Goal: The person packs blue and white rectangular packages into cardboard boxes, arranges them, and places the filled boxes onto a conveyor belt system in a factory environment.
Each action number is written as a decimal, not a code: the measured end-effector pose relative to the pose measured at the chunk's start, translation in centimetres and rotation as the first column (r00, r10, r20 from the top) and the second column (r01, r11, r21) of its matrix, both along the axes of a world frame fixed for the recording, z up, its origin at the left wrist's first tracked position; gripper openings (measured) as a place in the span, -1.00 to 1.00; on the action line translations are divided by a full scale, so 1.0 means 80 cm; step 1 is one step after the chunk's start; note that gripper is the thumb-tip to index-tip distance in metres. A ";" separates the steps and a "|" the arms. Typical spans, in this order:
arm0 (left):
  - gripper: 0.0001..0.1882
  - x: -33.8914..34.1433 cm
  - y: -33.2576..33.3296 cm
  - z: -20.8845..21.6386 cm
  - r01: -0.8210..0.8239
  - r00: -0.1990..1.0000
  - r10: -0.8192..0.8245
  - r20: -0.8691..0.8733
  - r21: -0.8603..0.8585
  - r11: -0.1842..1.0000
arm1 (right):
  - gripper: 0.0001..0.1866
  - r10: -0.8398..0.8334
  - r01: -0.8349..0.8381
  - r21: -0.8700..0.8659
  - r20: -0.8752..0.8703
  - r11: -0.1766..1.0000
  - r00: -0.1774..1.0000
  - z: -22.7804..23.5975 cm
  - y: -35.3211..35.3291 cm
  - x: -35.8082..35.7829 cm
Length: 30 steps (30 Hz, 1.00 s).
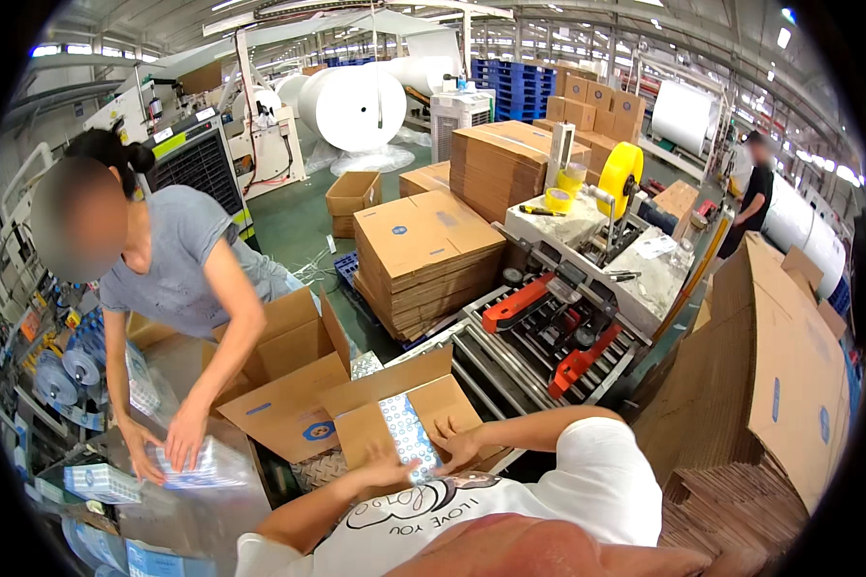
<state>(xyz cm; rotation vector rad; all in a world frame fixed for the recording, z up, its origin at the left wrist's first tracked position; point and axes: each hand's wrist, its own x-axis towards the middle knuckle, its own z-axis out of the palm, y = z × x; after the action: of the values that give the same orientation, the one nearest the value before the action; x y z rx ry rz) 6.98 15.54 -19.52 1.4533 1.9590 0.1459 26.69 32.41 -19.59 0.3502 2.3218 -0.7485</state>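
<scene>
Patterned pack pressed into an open cardboard box

The patterned pack is held between the left hand and right hand, fingers spread flat, inside the cardboard box before the roller conveyor.

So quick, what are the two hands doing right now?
Left hand: open, fingers spread, pressing the patterned packs in the cardboard box.
Right hand: open, resting flat on the same packs, gripping nothing.
</scene>
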 end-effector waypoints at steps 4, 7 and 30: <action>0.21 -0.023 0.048 -0.039 0.191 0.950 -0.090 0.298 -0.327 0.926 | 0.32 0.325 -0.331 -0.397 -0.084 0.856 0.942 0.048 0.012 0.005; 0.18 -0.079 0.058 -0.039 0.203 0.867 -0.086 0.491 -0.189 0.961 | 0.34 0.104 -0.010 0.209 -0.445 0.978 0.890 0.044 0.045 -0.004; -0.13 0.021 0.040 -0.129 -0.841 0.541 0.530 0.653 0.439 0.316 | -0.44 -0.485 0.655 -0.004 -0.676 0.756 0.555 -0.068 0.171 -0.003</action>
<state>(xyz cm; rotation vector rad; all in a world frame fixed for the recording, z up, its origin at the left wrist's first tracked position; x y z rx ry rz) 8.69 18.72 -29.87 0.6602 2.1122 1.6929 26.45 46.09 -25.06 1.1980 3.0071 -1.0001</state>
